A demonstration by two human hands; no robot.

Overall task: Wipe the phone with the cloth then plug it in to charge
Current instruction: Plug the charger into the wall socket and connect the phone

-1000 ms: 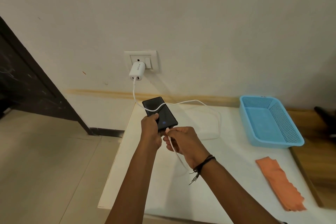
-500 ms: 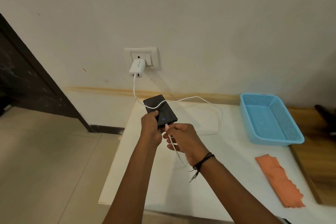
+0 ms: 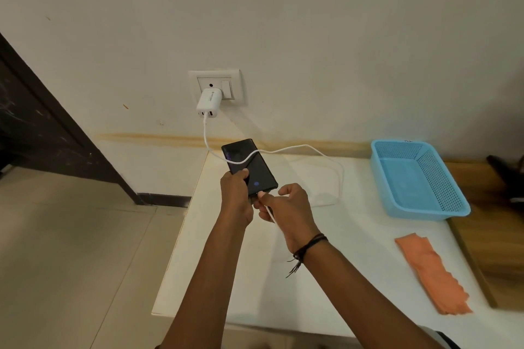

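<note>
A black phone (image 3: 249, 166) is held screen-up above the white table's left part, a small blue fingerprint icon lit on its screen. My left hand (image 3: 236, 195) grips its lower left edge. My right hand (image 3: 287, 205) pinches the plug of the white charging cable (image 3: 300, 149) against the phone's bottom edge. The cable loops over the screen and up to a white charger (image 3: 209, 102) in the wall socket (image 3: 214, 88). An orange cloth (image 3: 432, 272) lies flat on the table at the right, away from both hands.
A blue plastic mesh basket (image 3: 419, 178) stands on the white table (image 3: 326, 278) at the back right. A wooden surface (image 3: 493, 235) borders the table on the right. Tiled floor (image 3: 71, 249) and a dark slanted panel (image 3: 42, 127) lie to the left.
My right hand has brought the cable plug up to the phone's bottom edge. The phone screen's blue icon now shows more clearly. The view has shifted slightly.
</note>
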